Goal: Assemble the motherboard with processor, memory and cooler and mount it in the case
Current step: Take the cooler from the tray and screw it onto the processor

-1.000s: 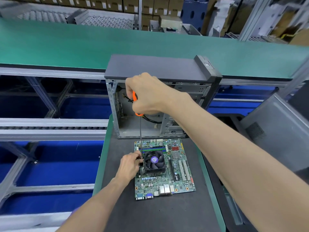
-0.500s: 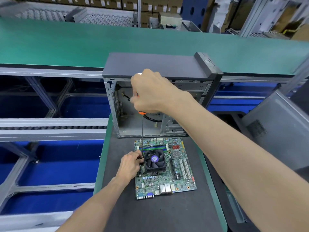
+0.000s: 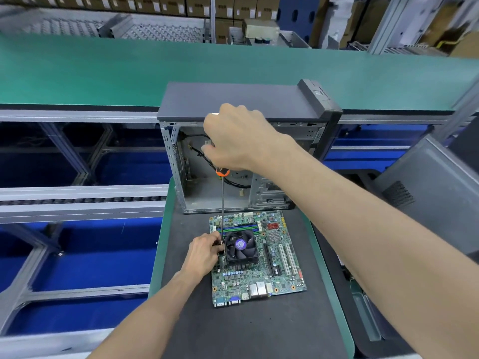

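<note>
A green motherboard (image 3: 282, 278) lies flat on the dark mat, with memory sticks (image 3: 239, 227) along its far edge and a black fan cooler (image 3: 241, 246) mounted on it. My right hand (image 3: 238, 138) grips the orange handle of a long screwdriver (image 3: 222, 203), held upright with its tip at the cooler's left side. My left hand (image 3: 204, 252) rests on the board's left edge, its fingers pinching the shaft low down beside the cooler. The open grey case (image 3: 233, 102) stands just behind the board, loose black cables inside.
The dark mat (image 3: 259, 330) has a green rim and covers a small work table. A green conveyor belt (image 3: 103, 71) runs behind the case. A grey case side panel (image 3: 430, 193) leans at the right. Metal roller rails and blue bins lie to the left.
My right hand has turned on the screwdriver handle, so less of the orange shows. The left hand and the board have stayed put.
</note>
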`<state>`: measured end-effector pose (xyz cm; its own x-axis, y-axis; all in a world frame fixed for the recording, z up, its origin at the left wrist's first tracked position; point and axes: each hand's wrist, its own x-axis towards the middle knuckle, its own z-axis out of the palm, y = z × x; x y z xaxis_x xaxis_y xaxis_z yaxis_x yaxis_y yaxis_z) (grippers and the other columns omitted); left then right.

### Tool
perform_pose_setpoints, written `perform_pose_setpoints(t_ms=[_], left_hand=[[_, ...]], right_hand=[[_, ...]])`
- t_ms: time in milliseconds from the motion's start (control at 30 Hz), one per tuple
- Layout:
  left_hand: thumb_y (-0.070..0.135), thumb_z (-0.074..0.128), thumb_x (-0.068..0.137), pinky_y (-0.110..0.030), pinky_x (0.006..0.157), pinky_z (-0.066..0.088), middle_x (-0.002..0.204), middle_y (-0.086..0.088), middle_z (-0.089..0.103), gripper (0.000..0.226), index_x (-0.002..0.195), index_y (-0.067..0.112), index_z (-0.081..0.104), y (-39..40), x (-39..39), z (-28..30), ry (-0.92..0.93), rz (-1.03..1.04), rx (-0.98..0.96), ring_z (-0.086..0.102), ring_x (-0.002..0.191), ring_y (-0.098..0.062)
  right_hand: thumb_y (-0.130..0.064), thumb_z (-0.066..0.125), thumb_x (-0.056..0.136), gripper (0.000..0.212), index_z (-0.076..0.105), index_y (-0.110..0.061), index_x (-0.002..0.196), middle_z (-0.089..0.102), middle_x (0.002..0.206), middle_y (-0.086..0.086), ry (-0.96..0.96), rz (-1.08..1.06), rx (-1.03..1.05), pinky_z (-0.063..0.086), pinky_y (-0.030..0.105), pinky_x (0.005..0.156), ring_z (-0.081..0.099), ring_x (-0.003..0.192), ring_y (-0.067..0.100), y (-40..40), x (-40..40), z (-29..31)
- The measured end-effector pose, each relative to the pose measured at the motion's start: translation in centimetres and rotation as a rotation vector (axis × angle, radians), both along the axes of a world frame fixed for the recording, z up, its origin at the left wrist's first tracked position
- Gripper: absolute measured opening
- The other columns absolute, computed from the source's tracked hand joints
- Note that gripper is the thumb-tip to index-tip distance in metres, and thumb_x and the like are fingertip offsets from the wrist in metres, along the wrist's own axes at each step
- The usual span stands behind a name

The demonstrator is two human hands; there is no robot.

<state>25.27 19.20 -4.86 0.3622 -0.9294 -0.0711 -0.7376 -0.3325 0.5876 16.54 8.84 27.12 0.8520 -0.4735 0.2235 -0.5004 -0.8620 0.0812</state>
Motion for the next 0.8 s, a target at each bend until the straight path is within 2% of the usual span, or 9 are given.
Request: perform_pose_setpoints(t_ms=[100, 200, 300, 400, 433, 500, 600, 700, 800], left_hand=[[0.005, 0.065, 0.089, -0.033, 0.061, 0.026, 0.074, 0.005, 0.053, 0.026, 0.081, 0.023, 0.049, 0.0, -0.1, 0.2, -0.004, -0.010, 0.008, 0.062, 0.080, -0.030], [0.005, 0.065, 0.089, -0.032, 0.061, 0.027, 0.074, 0.006, 0.052, 0.026, 0.080, 0.022, 0.048, -0.1, 0.0, 0.1, -0.002, -0.012, 0.009, 0.062, 0.078, -0.029], [0.008, 0.066, 0.090, -0.033, 0.061, 0.027, 0.074, 0.003, 0.053, 0.024, 0.080, 0.021, 0.048, -0.1, 0.1, 0.1, -0.010, -0.019, 0.014, 0.061, 0.079, -0.031], [0.009, 0.066, 0.089, -0.033, 0.061, 0.027, 0.074, 0.003, 0.055, 0.023, 0.081, 0.021, 0.048, -0.1, 0.1, 0.3, -0.012, -0.023, 0.023, 0.061, 0.080, -0.031], [0.009, 0.066, 0.089, -0.033, 0.061, 0.027, 0.073, 0.004, 0.056, 0.024, 0.081, 0.021, 0.048, 0.0, 0.1, 0.3, -0.011, -0.026, 0.024, 0.062, 0.080, -0.030], [0.009, 0.066, 0.089, -0.033, 0.060, 0.028, 0.072, 0.005, 0.054, 0.024, 0.080, 0.022, 0.047, -0.1, 0.1, 0.4, -0.005, -0.029, 0.025, 0.062, 0.079, -0.030], [0.009, 0.066, 0.089, -0.033, 0.060, 0.029, 0.072, 0.004, 0.057, 0.026, 0.080, 0.023, 0.046, -0.2, 0.3, 0.1, -0.006, -0.029, 0.028, 0.062, 0.078, -0.030], [0.008, 0.066, 0.088, -0.033, 0.059, 0.028, 0.075, 0.001, 0.067, 0.026, 0.080, 0.023, 0.047, -0.2, 0.4, -0.1, -0.008, -0.030, 0.021, 0.062, 0.078, -0.030], [0.007, 0.067, 0.087, -0.033, 0.059, 0.029, 0.066, 0.008, 0.055, 0.027, 0.077, 0.022, 0.047, -0.1, 0.4, 0.3, 0.013, -0.033, 0.031, 0.061, 0.076, -0.030]], right_hand=[[-0.025, 0.057, 0.077, 0.017, 0.045, -0.014, 0.081, 0.041, 0.078, 0.002, 0.040, 0.067, 0.145, 0.037, 0.038, 0.061, 0.045, 0.068, 0.028, 0.4, 0.3, 0.6], [-0.014, 0.055, 0.070, 0.027, 0.054, -0.013, 0.097, 0.056, 0.092, 0.005, 0.040, 0.119, 0.312, 0.048, 0.039, 0.072, 0.053, 0.089, 0.030, 0.4, 0.3, 0.6], [-0.020, 0.057, 0.079, 0.014, 0.045, -0.015, 0.084, 0.039, 0.078, 0.002, -0.036, 0.088, 0.141, 0.040, 0.037, 0.064, 0.047, 0.078, 0.034, 0.6, 0.4, -0.4], [-0.030, 0.055, 0.089, 0.037, 0.027, -0.017, 0.069, 0.022, 0.070, -0.001, -0.047, 0.017, -0.038, 0.031, 0.037, 0.063, 0.039, 0.071, 0.032, 0.7, 0.2, -0.5], [-0.030, 0.056, 0.087, 0.036, 0.028, -0.018, 0.068, 0.025, 0.070, -0.001, -0.039, 0.018, -0.020, 0.031, 0.038, 0.063, 0.040, 0.071, 0.032, 0.5, 0.2, -0.3], [-0.025, 0.057, 0.078, 0.013, 0.047, -0.018, 0.080, 0.041, 0.076, -0.001, -0.032, 0.060, 0.153, 0.036, 0.036, 0.065, 0.046, 0.077, 0.031, -0.1, -0.2, 0.0], [-0.015, 0.055, 0.073, 0.022, 0.054, -0.017, 0.094, 0.052, 0.084, -0.002, -0.040, 0.111, 0.303, 0.038, 0.034, 0.068, 0.050, 0.084, 0.026, -0.3, -0.4, -0.2], [-0.021, 0.057, 0.082, 0.012, 0.049, -0.013, 0.085, 0.037, 0.075, 0.000, -0.094, 0.056, 0.121, 0.035, 0.036, 0.058, 0.045, 0.074, 0.033, 0.3, 0.0, -0.9], [-0.032, 0.054, 0.090, 0.036, 0.030, -0.016, 0.068, 0.024, 0.069, -0.002, -0.051, -0.008, -0.062, 0.029, 0.037, 0.059, 0.039, 0.069, 0.032, 0.8, -0.1, -0.6]])
